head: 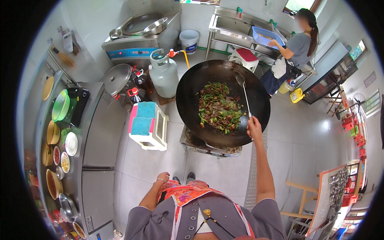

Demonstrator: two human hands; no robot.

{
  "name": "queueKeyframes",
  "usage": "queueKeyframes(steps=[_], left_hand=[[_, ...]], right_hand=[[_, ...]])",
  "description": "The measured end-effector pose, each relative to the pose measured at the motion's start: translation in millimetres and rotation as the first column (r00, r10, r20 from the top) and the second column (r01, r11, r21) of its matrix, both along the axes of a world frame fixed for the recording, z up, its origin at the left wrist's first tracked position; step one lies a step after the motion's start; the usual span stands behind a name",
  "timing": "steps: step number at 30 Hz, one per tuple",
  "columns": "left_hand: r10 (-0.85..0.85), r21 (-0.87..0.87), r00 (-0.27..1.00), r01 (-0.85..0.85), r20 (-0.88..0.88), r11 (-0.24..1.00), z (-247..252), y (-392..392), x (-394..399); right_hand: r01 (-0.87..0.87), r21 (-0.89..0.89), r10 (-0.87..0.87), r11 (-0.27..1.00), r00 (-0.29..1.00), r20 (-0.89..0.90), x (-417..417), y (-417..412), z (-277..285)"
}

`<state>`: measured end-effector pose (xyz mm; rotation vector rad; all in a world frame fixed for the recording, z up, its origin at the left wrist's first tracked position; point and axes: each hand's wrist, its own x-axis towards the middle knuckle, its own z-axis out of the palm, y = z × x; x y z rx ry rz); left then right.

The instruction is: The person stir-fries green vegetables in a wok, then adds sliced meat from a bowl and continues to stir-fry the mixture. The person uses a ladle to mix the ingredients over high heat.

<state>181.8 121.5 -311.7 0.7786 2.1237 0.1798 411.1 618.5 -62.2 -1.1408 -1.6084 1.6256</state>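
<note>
In front of me a large dark wok (192, 78) rests on a low metal stove (195, 144). Sliced green peppers and browned bits of food (220, 108) lie heaped in its middle. My right hand (254, 129) grips the handle of a long metal ladle (246, 96), whose bowl touches or hovers over the wok's far right wall; I cannot tell which. Low by my apron (186, 192) is my left hand (163, 177), with its fingers loosely curled and nothing visible in them.
A grey gas cylinder (164, 75) stands left of the wok, near a plastic stool (150, 126) with teal cloths. Bowls of ingredients line the steel counter (87, 126) at left. Another person (300, 48) handles a blue basin (267, 36) by the sink (234, 25).
</note>
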Motion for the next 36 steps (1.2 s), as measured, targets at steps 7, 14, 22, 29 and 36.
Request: queueKeyframes(steps=[7,14,22,29,36], left_hand=[[0.087,-0.063,0.996,-0.085,0.024,0.994,0,-18,2],[0.036,-0.015,0.998,-0.035,0.058,0.999,-13,5,1],[-0.011,0.033,0.999,0.009,0.050,0.999,-10,26,-3],[-0.019,0.010,0.998,0.019,0.056,1.000,-10,19,1],[0.045,0.046,0.998,-0.047,0.038,0.998,-7,19,-1]], right_hand=[[-0.196,0.271,0.103,0.942,0.941,0.322,-57,-1,-7],[-0.683,0.186,0.301,0.706,0.527,0.795,6,-71,36],[-0.336,-0.075,0.305,0.939,0.708,0.637,120,-133,191],[-0.236,-0.275,0.357,0.932,0.729,0.585,153,-128,213],[-0.385,0.260,0.163,0.885,0.781,0.603,72,-65,63]])
